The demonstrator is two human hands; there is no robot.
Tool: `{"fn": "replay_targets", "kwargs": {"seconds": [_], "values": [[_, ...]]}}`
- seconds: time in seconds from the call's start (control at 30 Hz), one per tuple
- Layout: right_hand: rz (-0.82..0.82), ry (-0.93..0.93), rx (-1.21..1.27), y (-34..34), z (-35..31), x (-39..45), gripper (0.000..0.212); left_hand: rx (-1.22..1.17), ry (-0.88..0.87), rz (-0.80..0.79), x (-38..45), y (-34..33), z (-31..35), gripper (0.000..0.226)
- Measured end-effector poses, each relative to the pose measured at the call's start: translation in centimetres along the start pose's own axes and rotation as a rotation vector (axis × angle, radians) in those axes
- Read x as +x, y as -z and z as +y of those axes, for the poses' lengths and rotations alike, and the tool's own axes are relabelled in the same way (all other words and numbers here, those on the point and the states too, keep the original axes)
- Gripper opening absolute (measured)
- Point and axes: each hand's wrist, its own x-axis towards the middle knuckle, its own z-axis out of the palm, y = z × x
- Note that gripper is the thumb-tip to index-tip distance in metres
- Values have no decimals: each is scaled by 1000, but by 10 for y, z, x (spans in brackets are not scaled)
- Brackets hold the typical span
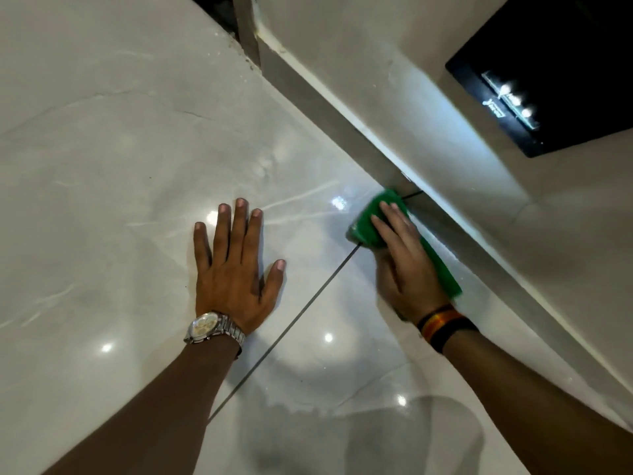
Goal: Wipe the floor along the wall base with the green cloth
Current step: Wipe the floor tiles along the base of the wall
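The green cloth (368,221) lies folded on the glossy white floor tile (137,166), right against the grey skirting (342,108) at the wall base. My right hand (404,262) presses flat on top of the cloth, fingers pointing along the wall; the cloth's edges stick out beyond the fingertips and beside the wrist. It looks blurred from motion. My left hand (236,269), with a silver watch on the wrist, rests flat on the tile to the left, fingers spread, holding nothing.
The off-white wall (428,80) runs diagonally from top centre to lower right. A black glossy panel (565,63) is set in it at upper right. A dark grout line (308,303) crosses the floor between my hands. A dark gap (219,12) shows at the top.
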Motion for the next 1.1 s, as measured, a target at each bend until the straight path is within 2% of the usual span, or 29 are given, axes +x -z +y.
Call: {"fn": "replay_targets", "kwargs": {"seconds": [0.1,0.23,0.4,0.53,0.63,0.73,0.83,1.0,1.1], "values": [[-85,115,-110,4,21,-22,54,-8,1,9,-2,-1,-2,86],[-122,281,-172,6,13,47,47,-27,8,6,0,-1,0,86],[51,219,-147,-29,-69,144,43,-6,4,-4,0,-2,-1,87],[103,173,-116,-45,-118,202,45,-9,15,-6,0,-2,1,86],[91,170,-122,-44,-110,192,44,-24,11,9,-1,-3,-1,84],[98,113,-161,-35,-70,130,46,-57,12,25,-1,-4,-1,84],[74,12,-158,-29,-39,81,38,-61,11,24,0,-6,0,83],[113,-12,-207,-45,-65,113,34,-74,7,36,-2,-7,-2,83],[160,-9,-168,-54,-97,155,41,-55,8,26,-1,-6,-1,84]]}}
